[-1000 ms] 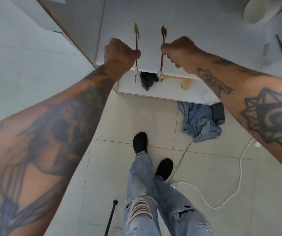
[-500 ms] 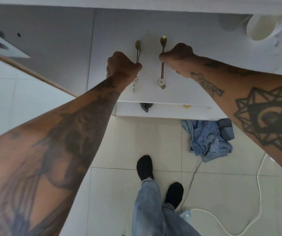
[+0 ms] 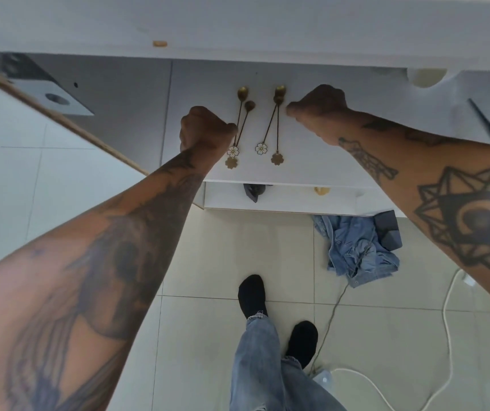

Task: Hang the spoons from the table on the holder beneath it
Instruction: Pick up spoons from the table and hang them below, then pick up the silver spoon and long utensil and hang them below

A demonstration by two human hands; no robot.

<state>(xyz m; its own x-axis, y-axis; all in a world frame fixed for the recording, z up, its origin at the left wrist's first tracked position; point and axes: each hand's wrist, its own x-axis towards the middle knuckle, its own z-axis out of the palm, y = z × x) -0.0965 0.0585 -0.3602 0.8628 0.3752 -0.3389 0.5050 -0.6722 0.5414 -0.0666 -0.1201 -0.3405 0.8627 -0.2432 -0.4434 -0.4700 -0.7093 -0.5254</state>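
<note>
Two thin gold spoons with white flower ends are over the white table [image 3: 341, 161]. My left hand [image 3: 205, 130] is a closed fist pinching the left spoon [image 3: 241, 127] by its stem. My right hand [image 3: 319, 106] is closed, with its fingertips at the neck of the right spoon [image 3: 269, 126]. Beside each spoon shows a darker gold double, seemingly its reflection in the glossy top. Below the table's front edge, on a white panel, sit a black hook-like piece [image 3: 254, 191] and a small wooden peg [image 3: 322, 190].
A black tool [image 3: 485, 121] and a white cup [image 3: 426, 78] are at the table's right. On the tiled floor lie a denim cloth [image 3: 356, 250], a dark block [image 3: 389, 231] and a white cable [image 3: 445, 321]. My feet in black socks [image 3: 252, 295] stand below.
The view has tilted up and closer to the table. Both fists have slid off to the sides of the spoons, and a second gold likeness now shows beside each spoon.
</note>
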